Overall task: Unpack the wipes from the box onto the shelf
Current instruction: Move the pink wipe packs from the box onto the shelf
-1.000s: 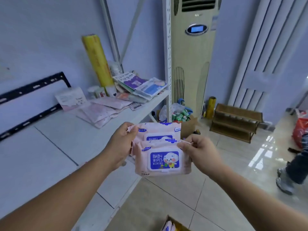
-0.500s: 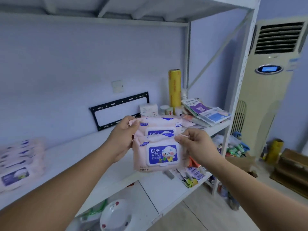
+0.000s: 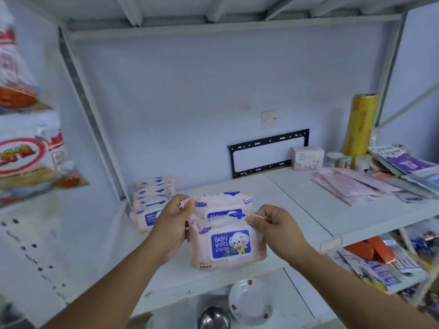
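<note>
Two soft, puffy pink packs of wipes hang between the hands, low over the flat white shelf. The front pack has a blue label with a little white cartoon face. The back pack peeks up behind it. The left hand pinches the thin pink edge at the top left of the packs. The right hand pinches the top right corner of the front pack. I cannot tell if the packs touch the shelf. Just behind the left hand, more packs sit in a stack by the wall. A shiny yellow roll stands well off to the right. A round white bowl with red dots sits on the board below
</note>
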`<action>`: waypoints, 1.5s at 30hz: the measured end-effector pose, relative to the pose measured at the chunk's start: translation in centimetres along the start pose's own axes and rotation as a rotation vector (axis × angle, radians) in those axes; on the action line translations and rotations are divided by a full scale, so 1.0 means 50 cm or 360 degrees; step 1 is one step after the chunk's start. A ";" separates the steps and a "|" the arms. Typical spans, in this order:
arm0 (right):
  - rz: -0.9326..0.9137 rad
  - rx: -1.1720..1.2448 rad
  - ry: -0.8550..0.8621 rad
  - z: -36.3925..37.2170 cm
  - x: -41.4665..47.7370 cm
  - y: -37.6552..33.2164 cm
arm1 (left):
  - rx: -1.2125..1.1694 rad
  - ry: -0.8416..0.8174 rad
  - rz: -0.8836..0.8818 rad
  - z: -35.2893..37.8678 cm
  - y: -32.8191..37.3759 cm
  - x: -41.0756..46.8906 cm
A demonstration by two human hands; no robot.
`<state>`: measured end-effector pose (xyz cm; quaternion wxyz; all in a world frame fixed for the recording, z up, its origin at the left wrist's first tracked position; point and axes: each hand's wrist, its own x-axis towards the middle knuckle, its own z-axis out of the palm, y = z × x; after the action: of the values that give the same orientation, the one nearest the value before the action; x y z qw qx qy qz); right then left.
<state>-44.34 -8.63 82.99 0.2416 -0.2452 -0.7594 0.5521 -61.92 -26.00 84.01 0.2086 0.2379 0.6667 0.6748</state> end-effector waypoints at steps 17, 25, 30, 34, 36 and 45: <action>0.0054 0.0018 -0.0387 0.317 0.226 0.106 | -0.0263 0.0392 -0.0291 -0.268 -0.152 0.120; 0.0044 -0.0021 -0.0543 0.420 0.337 0.141 | -0.0231 0.0567 -0.0461 -0.321 -0.186 0.210; 0.0082 -0.0029 -0.0566 0.466 0.372 0.148 | -0.0218 0.0578 -0.0511 -0.342 -0.200 0.242; 0.0159 0.0027 -0.0569 0.489 0.391 0.144 | -0.0176 0.0611 -0.0555 -0.367 -0.209 0.279; 0.0193 0.0071 -0.0533 0.499 0.399 0.143 | -0.0042 0.0670 -0.0569 -0.375 -0.215 0.301; 0.0259 0.0182 -0.0433 0.542 0.422 0.148 | 0.0294 0.0960 -0.0592 -0.384 -0.230 0.356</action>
<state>-76.91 -12.67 70.54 0.1047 -0.2147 -0.7300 0.6403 -88.05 -30.44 73.30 0.0995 -0.0793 0.7883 0.6020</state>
